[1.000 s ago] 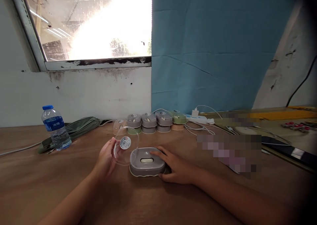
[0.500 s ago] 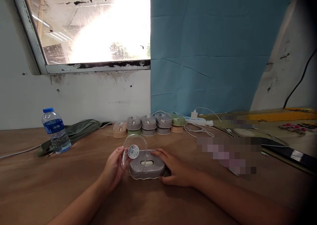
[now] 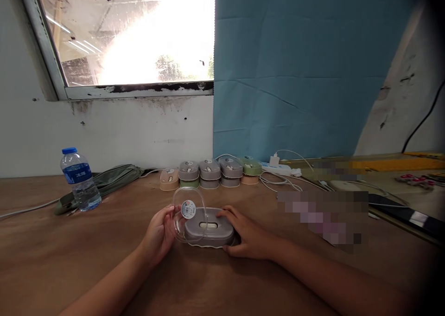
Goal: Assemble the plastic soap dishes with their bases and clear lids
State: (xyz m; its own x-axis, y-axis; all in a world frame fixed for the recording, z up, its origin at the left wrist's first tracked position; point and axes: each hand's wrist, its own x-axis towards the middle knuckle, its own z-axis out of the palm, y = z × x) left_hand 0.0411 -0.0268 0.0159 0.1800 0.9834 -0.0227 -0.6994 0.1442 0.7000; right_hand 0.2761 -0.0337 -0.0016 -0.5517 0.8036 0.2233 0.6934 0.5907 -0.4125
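The left hand [image 3: 160, 232] pinches a clear lid [image 3: 188, 213] upright before the grey box's [image 3: 218, 234] left end. The right hand [image 3: 248, 235], thumb and fingers spread, clasps its right end. Farther stand a bottle [image 3: 80, 177], left, and stacked boxes [image 3: 209, 169].

Grey box [image 3: 220, 233]; colourless lid [image 3: 188, 210]; brown tabletop [image 3: 201, 283]; blue bottle cap [image 3: 69, 151].

the box [image 3: 216, 235] sits before the stacked boxes [image 3: 210, 171].
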